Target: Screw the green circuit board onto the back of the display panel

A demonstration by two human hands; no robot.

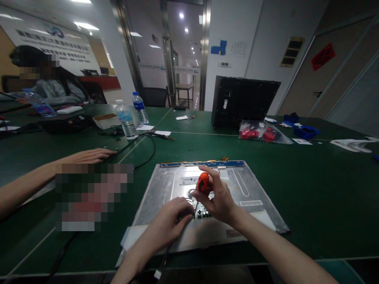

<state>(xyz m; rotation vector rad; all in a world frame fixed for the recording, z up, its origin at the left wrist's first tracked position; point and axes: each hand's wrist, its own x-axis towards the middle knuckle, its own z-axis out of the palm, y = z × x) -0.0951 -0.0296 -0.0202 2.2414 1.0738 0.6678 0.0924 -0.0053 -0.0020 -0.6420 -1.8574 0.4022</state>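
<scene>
A flat grey metal panel point(254, 185), the back of a display with a blue circuit strip along its far edge, lies on the green table point(310, 185) in front of me. My right hand point(217, 199) is closed round an orange-handled screwdriver point(203, 182), its tip pointing down at a small circuit board near the panel's front. My left hand point(171, 221) rests on the panel just left of the tip, fingers curled and pressed against the board; nothing can be made out in them.
Another person's arm and hand point(89, 156) lie on the table at the left beside a black cable point(148, 152). Two water bottles point(126, 118) stand at the back left. A black monitor point(242, 100), a bag of red parts point(260, 132) and blue items point(304, 131) sit behind.
</scene>
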